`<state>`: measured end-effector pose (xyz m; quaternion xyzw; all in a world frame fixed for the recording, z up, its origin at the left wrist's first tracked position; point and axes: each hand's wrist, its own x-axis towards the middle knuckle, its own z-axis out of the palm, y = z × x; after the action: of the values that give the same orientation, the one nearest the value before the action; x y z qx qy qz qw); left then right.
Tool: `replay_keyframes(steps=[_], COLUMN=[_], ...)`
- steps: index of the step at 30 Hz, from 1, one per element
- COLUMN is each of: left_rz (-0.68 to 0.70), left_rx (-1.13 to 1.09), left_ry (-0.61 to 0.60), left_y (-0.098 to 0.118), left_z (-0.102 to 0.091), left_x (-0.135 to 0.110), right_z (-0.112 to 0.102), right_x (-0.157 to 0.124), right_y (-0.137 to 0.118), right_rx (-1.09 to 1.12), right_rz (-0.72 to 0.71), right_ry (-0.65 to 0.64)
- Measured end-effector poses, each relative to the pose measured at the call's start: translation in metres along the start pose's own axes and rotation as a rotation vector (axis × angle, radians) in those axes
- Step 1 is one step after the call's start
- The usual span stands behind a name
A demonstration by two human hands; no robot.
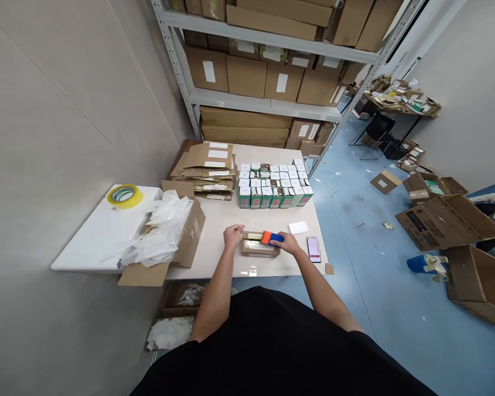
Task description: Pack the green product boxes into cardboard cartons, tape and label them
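Note:
A small cardboard box (pixel 260 248) lies near the front of the table, with shiny tape across its top. My right hand (pixel 289 242) is closed around an orange-and-blue tape dispenser (pixel 271 238), held over the box's right part. At the box's left end, my left hand (pixel 232 236) has its fingers pinched together; what is between them is too small to make out. Behind the box stand rows of small green-and-white boxes (pixel 274 187), some with open tops. To the right lie a white card (pixel 298 227) and a phone (pixel 313 249).
Flattened cardboard boxes (pixel 208 165) are stacked at the table's back left. An open carton (pixel 193 234) of white paper stands at left, beside a yellow tape roll (pixel 125 196) on a white surface. A loaded shelf (pixel 268 102) rises behind. Large cartons (pixel 449 220) stand on the floor at right.

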<state>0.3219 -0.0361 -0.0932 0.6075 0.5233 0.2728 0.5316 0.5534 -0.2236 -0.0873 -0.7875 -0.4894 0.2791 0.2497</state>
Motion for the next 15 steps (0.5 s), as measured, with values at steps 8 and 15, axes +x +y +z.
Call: replay_keyframes(steps=[8,15], left_rz=[-0.12,-0.242], left_rx=[0.091,0.107], left_ry=[0.077,0.107], left_y=[-0.033,-0.074], left_z=[-0.021,-0.019], left_x=[-0.004,-0.004], right_z=[0.005,0.014], right_x=[0.013,0.032], right_y=[0.001,-0.01], right_rx=[-0.166,-0.319], right_rz=[0.012,0.042], right_ry=[-0.128,-0.213])
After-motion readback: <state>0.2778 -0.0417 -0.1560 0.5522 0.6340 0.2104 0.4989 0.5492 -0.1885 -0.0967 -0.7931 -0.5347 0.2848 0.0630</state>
